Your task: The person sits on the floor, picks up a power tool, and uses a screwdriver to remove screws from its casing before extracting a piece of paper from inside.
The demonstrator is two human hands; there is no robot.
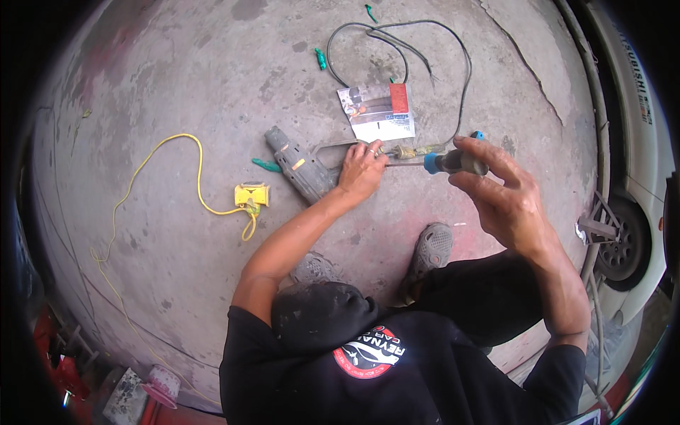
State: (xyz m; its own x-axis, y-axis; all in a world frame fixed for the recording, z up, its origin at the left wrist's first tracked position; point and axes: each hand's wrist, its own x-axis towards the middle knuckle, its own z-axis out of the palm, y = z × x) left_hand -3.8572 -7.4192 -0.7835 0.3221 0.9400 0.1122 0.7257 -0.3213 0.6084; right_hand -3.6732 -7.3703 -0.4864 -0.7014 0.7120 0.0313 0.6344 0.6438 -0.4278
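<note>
A dusty grey power tool (306, 168) with a loop-shaped handle lies on the concrete floor in front of me. My left hand (363, 170) grips the rear end of that handle, where the cord comes out; its fingertips hide part of the joint. In my right hand (510, 195), thumb and forefinger pinch the dark handle of a screwdriver (453, 163) with a blue collar. Its shaft (404, 165) points left, reaching the spot beside my left fingers. What the tip touches is hidden. A worn, tan-coloured cord sleeve (418, 151) lies just above the shaft.
A black cord (464, 60) loops beyond a printed leaflet (377, 113). Green scraps (321, 59) lie about. On the left is a yellow socket box (252, 195) with a yellow cord (200, 163). A white car (630, 156) and pipe (602, 134) border the right side.
</note>
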